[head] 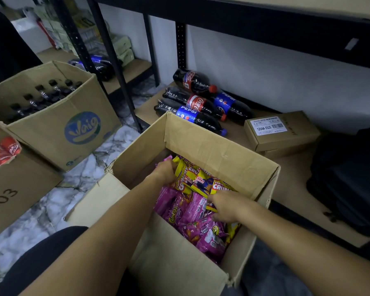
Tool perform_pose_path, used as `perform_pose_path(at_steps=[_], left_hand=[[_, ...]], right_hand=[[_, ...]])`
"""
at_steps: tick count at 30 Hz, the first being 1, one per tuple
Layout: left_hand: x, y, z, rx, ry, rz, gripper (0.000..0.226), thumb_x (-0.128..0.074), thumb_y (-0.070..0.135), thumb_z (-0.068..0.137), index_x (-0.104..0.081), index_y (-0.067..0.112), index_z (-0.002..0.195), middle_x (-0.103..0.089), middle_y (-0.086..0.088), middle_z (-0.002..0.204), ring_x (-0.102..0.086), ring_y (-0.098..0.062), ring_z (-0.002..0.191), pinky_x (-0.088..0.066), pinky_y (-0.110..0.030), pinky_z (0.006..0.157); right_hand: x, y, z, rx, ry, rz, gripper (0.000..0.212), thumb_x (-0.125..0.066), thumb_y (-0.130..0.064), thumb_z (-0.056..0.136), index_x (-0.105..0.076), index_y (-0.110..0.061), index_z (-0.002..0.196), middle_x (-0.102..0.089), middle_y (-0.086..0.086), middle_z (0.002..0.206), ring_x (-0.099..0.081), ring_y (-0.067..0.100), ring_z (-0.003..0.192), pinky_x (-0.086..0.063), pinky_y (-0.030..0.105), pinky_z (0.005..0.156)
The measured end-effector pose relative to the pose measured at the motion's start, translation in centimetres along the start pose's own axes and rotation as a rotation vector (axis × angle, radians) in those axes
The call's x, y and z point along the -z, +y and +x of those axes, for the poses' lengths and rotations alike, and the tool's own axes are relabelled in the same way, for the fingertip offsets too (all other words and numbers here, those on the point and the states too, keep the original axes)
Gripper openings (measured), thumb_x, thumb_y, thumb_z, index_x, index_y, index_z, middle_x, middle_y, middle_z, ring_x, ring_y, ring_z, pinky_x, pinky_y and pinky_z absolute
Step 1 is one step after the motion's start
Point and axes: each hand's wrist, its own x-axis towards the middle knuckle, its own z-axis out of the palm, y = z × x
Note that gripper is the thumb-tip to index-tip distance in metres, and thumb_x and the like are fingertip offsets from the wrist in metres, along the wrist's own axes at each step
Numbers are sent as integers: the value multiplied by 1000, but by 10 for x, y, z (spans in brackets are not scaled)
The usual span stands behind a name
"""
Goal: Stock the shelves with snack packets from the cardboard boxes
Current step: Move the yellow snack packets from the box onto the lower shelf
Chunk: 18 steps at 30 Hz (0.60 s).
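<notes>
An open cardboard box [212, 144] stands on the floor in front of me, holding several pink snack packets [192, 212] and yellow Crunchy packets [198, 180]. Both my hands are inside it. My left hand [166, 170] curls its fingers round the left end of the yellow packets near the box's far wall. My right hand [224, 207] pinches the near edge of a yellow packet lying over the pink ones. The low wooden shelf [291, 174] lies just beyond the box.
Several cola bottles [198, 105] lie on the low shelf beside two small brown boxes [281, 131] and a black bag [348, 180]. At left stand a Waig box of bottles [58, 116] and a box with red packs [19, 184]. Black shelf posts [115, 67] rise from the marble floor.
</notes>
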Motion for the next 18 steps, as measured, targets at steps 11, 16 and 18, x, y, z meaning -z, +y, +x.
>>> perform_pose_path(at_steps=[11, 16, 18], left_hand=[[21, -5, -29, -157, 13, 2, 46, -63, -4, 83, -49, 15, 122, -55, -4, 82, -52, -19, 69, -47, -39, 62], [43, -8, -65, -277, 52, 61, 41, -60, -4, 83, -57, 16, 119, -63, -1, 84, -55, -12, 89, -42, -29, 69], [50, -10, -76, -308, 82, 87, 41, -60, -2, 82, -61, 20, 117, -63, 6, 78, -58, -13, 82, -44, -29, 71]], right_hand=[[13, 10, -5, 2, -33, 109, 63, -70, -33, 92, -43, -18, 147, -56, 8, 139, -56, 26, 123, -48, 32, 90], [47, 28, 11, 46, 39, 156, 57, -75, -25, 86, -53, -24, 139, -64, 2, 120, -62, 21, 106, -51, 32, 88], [52, 29, 20, 77, 45, 132, 50, -68, -14, 87, -57, -23, 135, -64, 1, 113, -62, 20, 99, -53, 32, 83]])
